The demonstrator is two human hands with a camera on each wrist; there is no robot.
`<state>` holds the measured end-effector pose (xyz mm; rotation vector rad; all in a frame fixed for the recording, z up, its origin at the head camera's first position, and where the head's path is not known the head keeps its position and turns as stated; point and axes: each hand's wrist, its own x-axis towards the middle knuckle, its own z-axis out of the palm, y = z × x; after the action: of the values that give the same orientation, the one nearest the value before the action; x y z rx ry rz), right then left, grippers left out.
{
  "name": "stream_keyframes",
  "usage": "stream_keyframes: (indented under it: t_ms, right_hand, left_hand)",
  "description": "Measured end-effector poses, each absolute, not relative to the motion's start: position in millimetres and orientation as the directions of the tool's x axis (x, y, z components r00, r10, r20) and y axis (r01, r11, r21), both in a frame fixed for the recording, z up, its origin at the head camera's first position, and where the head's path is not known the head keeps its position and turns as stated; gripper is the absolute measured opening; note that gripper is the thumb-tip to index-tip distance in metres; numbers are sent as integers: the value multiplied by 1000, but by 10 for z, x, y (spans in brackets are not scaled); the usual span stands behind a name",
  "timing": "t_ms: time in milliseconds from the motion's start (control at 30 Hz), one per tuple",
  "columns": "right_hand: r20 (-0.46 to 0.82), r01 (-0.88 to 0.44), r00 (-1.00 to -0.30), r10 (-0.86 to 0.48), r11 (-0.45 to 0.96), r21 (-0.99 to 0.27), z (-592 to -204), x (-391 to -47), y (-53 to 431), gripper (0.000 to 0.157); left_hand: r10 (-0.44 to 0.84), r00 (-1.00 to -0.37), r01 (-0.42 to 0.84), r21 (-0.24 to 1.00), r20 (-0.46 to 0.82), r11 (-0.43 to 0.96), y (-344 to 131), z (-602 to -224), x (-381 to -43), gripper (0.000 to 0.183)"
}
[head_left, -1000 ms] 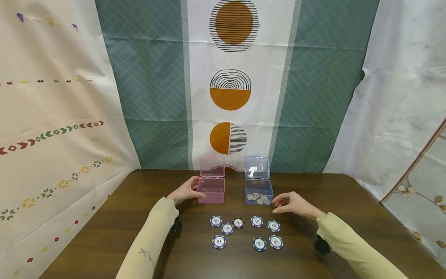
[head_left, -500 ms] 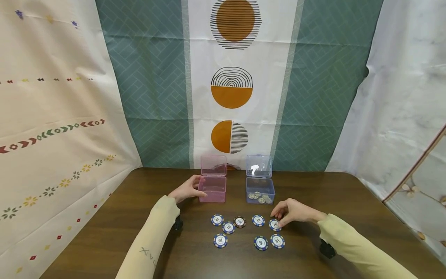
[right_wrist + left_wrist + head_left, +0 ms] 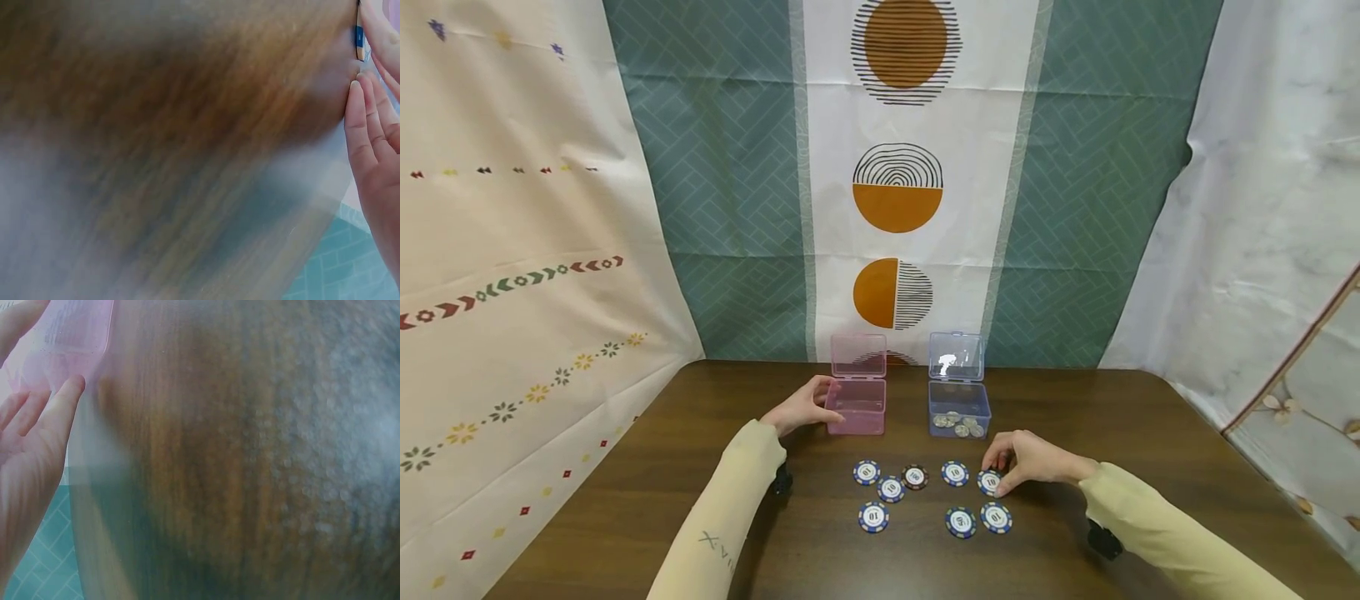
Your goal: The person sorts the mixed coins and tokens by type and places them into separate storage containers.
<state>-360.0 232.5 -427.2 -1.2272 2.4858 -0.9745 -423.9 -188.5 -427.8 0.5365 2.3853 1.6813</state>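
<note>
On the left, my left hand (image 3: 800, 410) holds the left side of a pink transparent plastic box (image 3: 863, 423), thumb at the front and fingers farther back; its lid stands up. In the left wrist view the fingertips lie against the pink wall. My right hand (image 3: 1033, 458) pinches a blue-edged poker chip (image 3: 987, 481) lying on the table, thumb at its near edge and fingers at its far edge. The right wrist view catches only a sliver of that chip. Just left of it lies another blue chip (image 3: 955, 473), with one more (image 3: 996, 517) nearer me.
A blue-violet transparent box (image 3: 959, 398), lid up, contains several silvery coins (image 3: 962, 430). Toward the left are three blue chips, including one at the front (image 3: 873, 517), and a dark brown chip (image 3: 914, 477). One more chip (image 3: 960, 522) lies front centre on the brown table (image 3: 820, 550).
My right hand has moved down from beside the blue-violet box to the chip and taken it between thumb and fingers. The left hand stays on the pink box.
</note>
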Motion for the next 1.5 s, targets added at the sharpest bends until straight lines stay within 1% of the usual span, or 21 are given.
stream_keyframes:
  t_ms: [167,367,667,933,1233,1500]
  right_hand:
    - [125,-670,-618,-776,437,-600,-4251,-3578,2302,26]
    - [96,-675,-640,-762,499,-543,-4208,-3578,2243,28]
    - [98,-686,-648,-755,524,-505,-4166,-3599,2186,25]
    - [197,-682,-665,-721,478,-554,-3990,-3639,2045,28]
    - [247,-709,-656,-713,470,-526,-3834,-3726,1861,30]
    - [312,-729,-652,-691,460,-507,-3660,-3792,1633,27]
  left_hand:
    - [382,-923,181,935,54,305,-1893,-4275,-4236,70]
    - [382,-922,180,939,58,292,-1892,-4271,-4220,69]
    - [380,-923,166,946,50,279,-1888,-4285,-4202,69]
    - [389,-920,176,943,56,282,-1882,-4267,-4195,69]
    - [374,-926,156,947,42,280,-1888,-4260,-4201,70]
    - [393,-918,178,944,57,279,-1892,-4283,-4212,70]
